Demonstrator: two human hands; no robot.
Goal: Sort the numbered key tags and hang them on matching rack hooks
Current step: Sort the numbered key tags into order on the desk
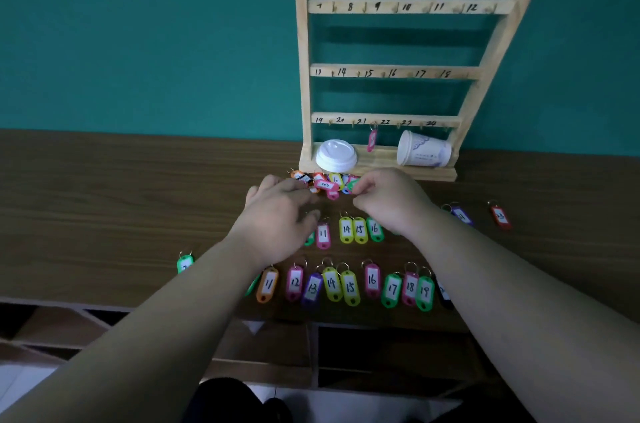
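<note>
Coloured plastic key tags are lying heaped on the brown wooden counter below the pale wooden rack. The right hand is pinching one, probably for sorting. The left hand is hovering half-curled, its hold unclear.

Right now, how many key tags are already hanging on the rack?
1: a pink tag hangs from a hook on the rack's bottom rail, between the 21 and 22 labels. Any rail above the 7-12 row is out of frame.

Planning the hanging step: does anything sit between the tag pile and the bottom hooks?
Yes: a white cup lid sits on the rack base under hooks 19-20, and a tipped paper cup under 23-24.
</note>
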